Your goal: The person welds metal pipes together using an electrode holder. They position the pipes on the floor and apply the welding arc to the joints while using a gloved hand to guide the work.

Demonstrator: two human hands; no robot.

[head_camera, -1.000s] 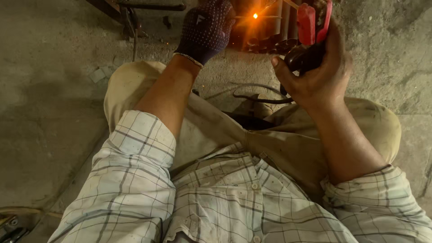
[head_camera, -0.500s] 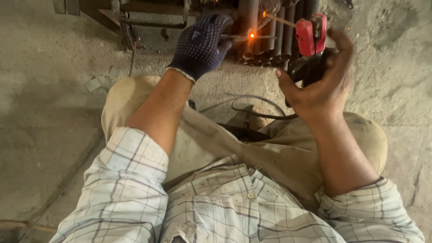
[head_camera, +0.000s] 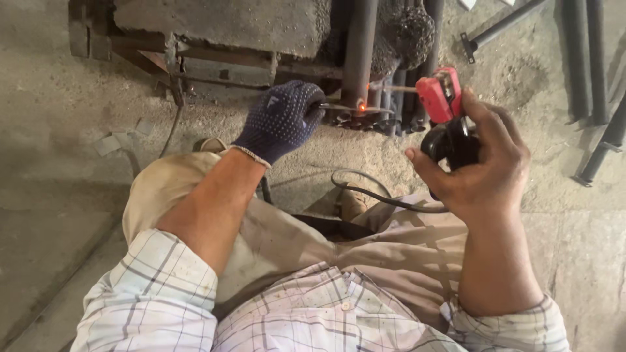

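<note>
Dark blue dotted glove on the left hand (head_camera: 282, 119), upper centre of the frame: fingers curled together, pinching a thin flat metal strip (head_camera: 345, 107) that lies against an upright dark pipe (head_camera: 360, 52). Orange glowing spot (head_camera: 362, 106) where strip and pipe meet. Bare right hand (head_camera: 479, 163), right of centre: fingers wrapped closed round a red-and-black electrode holder (head_camera: 443, 104), its thin rod (head_camera: 394, 88) pointing left toward the glow. Black cable (head_camera: 372, 192) trails across the lap. Grey concrete floor (head_camera: 59, 130) around.

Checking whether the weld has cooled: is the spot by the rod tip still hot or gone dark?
Hot: the spot glows orange on the pipe, at the tip of the rod.
</note>
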